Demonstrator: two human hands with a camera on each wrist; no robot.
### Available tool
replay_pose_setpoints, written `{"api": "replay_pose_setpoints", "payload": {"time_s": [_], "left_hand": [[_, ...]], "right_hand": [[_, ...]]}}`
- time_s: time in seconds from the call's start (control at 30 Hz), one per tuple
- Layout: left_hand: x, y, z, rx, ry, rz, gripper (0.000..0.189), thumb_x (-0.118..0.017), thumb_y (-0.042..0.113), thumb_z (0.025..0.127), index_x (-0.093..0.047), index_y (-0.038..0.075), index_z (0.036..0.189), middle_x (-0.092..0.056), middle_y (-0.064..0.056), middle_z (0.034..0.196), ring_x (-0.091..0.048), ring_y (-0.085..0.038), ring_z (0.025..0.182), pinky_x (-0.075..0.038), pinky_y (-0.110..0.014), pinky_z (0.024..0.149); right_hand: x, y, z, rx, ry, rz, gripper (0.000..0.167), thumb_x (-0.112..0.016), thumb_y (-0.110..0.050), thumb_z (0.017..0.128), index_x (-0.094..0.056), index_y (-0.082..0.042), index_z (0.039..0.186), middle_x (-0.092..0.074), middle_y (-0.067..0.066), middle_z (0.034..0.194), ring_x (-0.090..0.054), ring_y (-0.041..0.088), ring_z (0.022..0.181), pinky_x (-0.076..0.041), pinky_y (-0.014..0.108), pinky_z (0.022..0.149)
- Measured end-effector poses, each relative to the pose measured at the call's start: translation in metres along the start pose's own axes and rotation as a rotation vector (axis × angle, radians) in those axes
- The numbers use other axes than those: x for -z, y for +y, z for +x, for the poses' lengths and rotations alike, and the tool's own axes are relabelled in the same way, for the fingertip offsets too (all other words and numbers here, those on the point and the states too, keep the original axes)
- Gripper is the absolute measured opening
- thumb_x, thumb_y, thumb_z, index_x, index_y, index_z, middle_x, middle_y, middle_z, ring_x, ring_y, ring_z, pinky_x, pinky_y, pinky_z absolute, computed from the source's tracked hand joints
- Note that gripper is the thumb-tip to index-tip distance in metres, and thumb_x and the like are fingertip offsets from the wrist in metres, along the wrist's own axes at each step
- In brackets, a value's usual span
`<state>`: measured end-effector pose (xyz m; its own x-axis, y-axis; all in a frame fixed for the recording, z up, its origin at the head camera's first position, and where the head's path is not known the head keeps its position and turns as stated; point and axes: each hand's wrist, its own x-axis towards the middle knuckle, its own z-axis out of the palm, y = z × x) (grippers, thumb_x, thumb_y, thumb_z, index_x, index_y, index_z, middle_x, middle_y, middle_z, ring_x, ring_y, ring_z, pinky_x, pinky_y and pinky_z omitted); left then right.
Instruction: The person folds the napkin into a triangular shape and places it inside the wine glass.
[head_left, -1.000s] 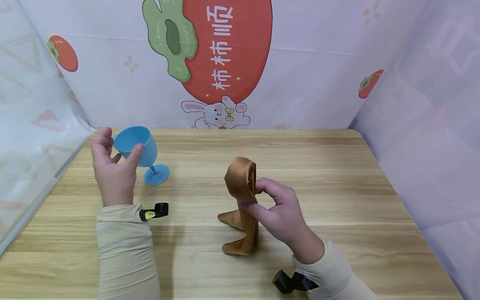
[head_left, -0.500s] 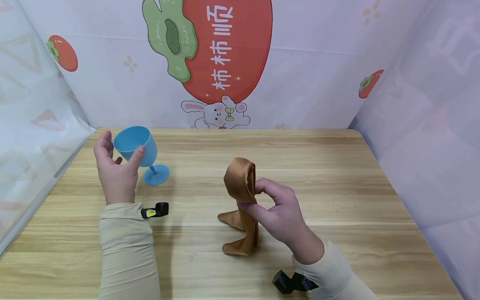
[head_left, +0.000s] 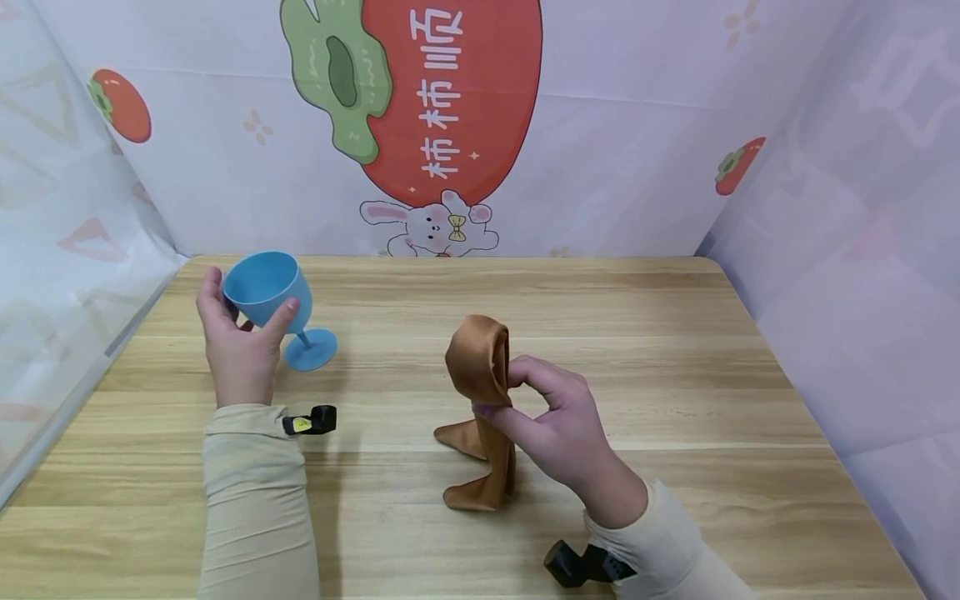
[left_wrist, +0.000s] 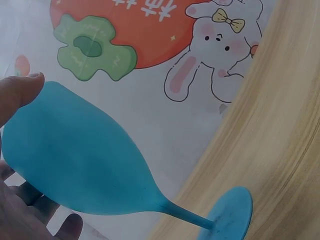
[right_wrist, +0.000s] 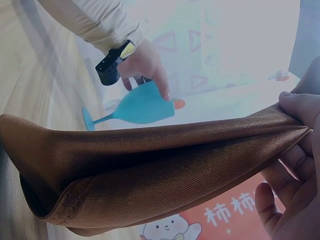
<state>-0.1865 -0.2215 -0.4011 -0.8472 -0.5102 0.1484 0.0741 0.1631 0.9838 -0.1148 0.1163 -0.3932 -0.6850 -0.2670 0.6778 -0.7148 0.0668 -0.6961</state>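
At the left of the table stands a blue plastic goblet (head_left: pixel 266 287), its round foot (head_left: pixel 311 349) on the wood. My left hand (head_left: pixel 243 350) is wrapped round its bowl, thumb on the near side and fingers on the far left; the left wrist view shows the thumb (left_wrist: pixel 22 95) by the rim. My right hand (head_left: pixel 558 417) pinches a narrow strip of brown satin cloth (head_left: pixel 476 362), like a scarf or tie, between thumb and fingers. Its folded top stands above the pinch, and two tapered ends (head_left: pixel 472 493) touch the table. A stitched hem (right_wrist: pixel 75 200) shows in the right wrist view.
The light wood table (head_left: pixel 637 333) is bounded by a printed cloth backdrop (head_left: pixel 615 167) behind and pale sheets at both sides. Black wrist cameras, such as the one (head_left: pixel 581 565) on the right sleeve, stick out inward from both wrists.
My left hand has shifted a little to the right and closed in round the goblet's bowl, the thumb coming further across it. The right hand and the brown cloth stay nearly still.
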Motion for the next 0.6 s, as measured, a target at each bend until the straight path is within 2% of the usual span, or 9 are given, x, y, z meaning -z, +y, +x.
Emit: {"api": "replay_pose_setpoints", "payload": {"time_s": [0.23,0.43,0.6], "left_hand": [[0.005,-0.008,0.005,0.029,-0.025,0.046,0.098,-0.079,0.026,0.087,-0.013,0.032,0.159,-0.027,-0.001,0.163,-0.026,-0.015,0.149,-0.019,-0.039,0.119],[0.009,-0.013,0.009,0.010,-0.020,0.113,0.087,-0.077,0.029,0.089,-0.023,0.029,0.157,-0.036,0.001,0.158,-0.033,-0.018,0.145,-0.022,-0.043,0.115],[0.009,-0.013,0.009,0.000,-0.024,0.107,0.084,-0.079,0.030,0.088,-0.028,0.032,0.155,-0.039,0.002,0.155,-0.035,-0.017,0.143,-0.024,-0.044,0.113]], "right_hand": [[0.000,0.000,0.000,0.005,-0.002,-0.002,0.014,-0.077,-0.003,0.085,-0.071,-0.005,0.097,-0.072,0.008,0.086,-0.069,0.017,0.088,-0.054,0.030,0.083],[-0.001,0.000,0.000,0.004,-0.003,-0.001,0.014,-0.077,-0.002,0.084,-0.071,-0.005,0.096,-0.071,0.007,0.085,-0.069,0.017,0.087,-0.054,0.030,0.083],[-0.001,0.000,0.000,0.001,-0.003,0.003,0.018,-0.077,0.003,0.082,-0.070,-0.005,0.096,-0.071,0.007,0.085,-0.068,0.017,0.087,-0.053,0.030,0.082]]}}
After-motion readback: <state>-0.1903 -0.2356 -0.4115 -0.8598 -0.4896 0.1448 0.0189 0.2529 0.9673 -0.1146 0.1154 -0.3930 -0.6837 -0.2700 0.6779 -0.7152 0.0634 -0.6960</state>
